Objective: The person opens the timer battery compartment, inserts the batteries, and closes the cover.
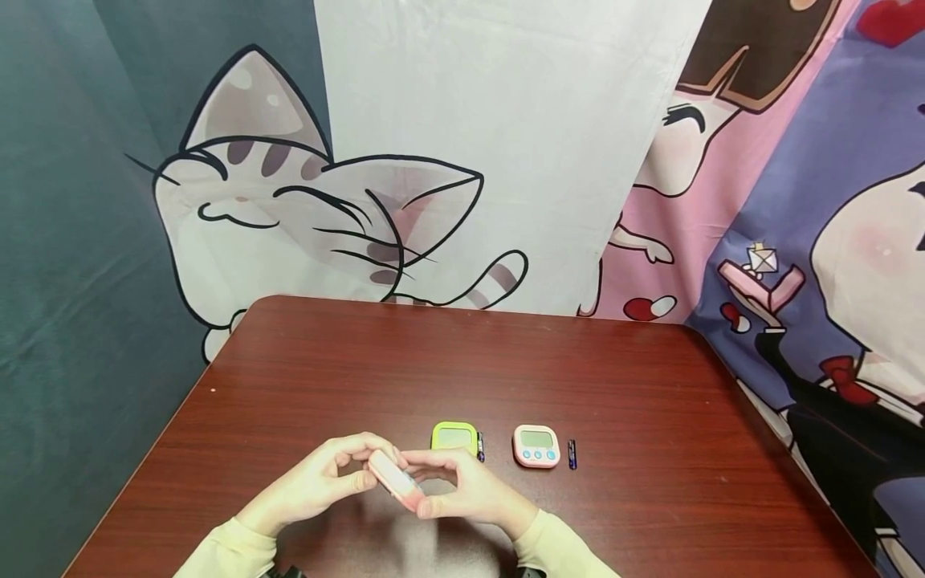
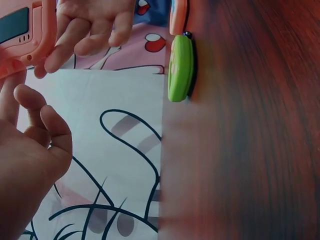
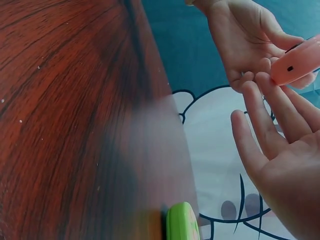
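Observation:
Both hands hold a pink digital timer [image 1: 395,480] tilted over the near part of the table. My left hand [image 1: 314,484] grips its upper left end between thumb and fingers. At the lower right end, my right hand [image 1: 477,491] pinches it, the thumb on the near corner. In the left wrist view the timer [image 2: 44,25] turns a face with a dark rectangular panel and small slots to the camera. One pink edge of the timer [image 3: 300,62] with a small dark slot shows in the right wrist view, where the right hand's other fingers [image 3: 257,120] are extended.
Beyond the hands a green timer [image 1: 454,434] lies on the brown table [image 1: 361,353], partly covered by the right hand, with a dark battery [image 1: 480,446] beside it. Farther right lie a pink-rimmed white timer [image 1: 536,446] and another battery [image 1: 572,454]. Cartoon-printed cloth [image 1: 506,120] hangs behind.

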Motion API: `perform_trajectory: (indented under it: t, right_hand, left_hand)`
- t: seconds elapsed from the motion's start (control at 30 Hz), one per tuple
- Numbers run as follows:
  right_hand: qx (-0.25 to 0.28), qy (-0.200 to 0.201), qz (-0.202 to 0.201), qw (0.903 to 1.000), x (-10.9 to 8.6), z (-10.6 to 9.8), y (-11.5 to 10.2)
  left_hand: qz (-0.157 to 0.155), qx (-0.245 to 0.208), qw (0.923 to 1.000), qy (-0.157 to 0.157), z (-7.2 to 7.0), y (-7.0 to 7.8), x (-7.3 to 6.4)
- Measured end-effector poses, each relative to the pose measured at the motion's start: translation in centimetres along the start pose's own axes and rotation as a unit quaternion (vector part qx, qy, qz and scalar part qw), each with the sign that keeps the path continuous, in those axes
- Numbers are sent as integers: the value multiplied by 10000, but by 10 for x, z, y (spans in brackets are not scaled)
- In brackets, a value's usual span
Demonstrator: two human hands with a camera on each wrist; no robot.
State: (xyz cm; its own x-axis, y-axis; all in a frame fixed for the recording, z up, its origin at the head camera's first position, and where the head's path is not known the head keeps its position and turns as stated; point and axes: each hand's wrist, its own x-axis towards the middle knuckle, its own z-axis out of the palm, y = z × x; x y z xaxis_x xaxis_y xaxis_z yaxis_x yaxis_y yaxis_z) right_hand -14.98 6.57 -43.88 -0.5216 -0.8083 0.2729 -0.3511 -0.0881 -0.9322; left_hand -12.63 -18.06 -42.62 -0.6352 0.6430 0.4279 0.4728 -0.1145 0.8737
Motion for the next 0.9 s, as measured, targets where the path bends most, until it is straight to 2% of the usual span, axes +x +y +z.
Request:
perform_trajectory:
  t: [0.13, 0.23, 0.37, 0.47, 0.57, 0.73, 0.83, 0.9]
  right_hand:
    - [-67, 20, 136, 9999, 0, -1, -3]
    - [-208, 108, 289, 9993, 2, 0, -5]
    - [-599, 318, 293, 9973, 5, 2, -5]
    - [-834, 511, 283, 9948, 6, 4, -5]
    - [-973, 667, 271, 9927, 6, 5, -6]
    - [-1087, 821, 242, 9904, 6, 7, -7]
    - [-1182, 1022, 252, 9874, 7, 7, -7]
    - [-1362, 1224, 269, 9827, 7, 8, -6]
  left_hand:
    - [67, -17, 10000, -38, 1, -1, -1]
    - [60, 292, 9995, 51, 1, -2, -3]
    - [-157, 746, 9967, 275, 0, -2, -7]
    - [-288, 916, 9944, 447, -1, -2, -8]
    - [-256, 1020, 9929, 564, -1, -1, -9]
    - [-63, 1237, 9907, 560, -3, 0, -9]
    - [-88, 1560, 9852, 703, -4, 2, -8]
    - [-241, 1890, 9770, 953, -3, 4, -7]
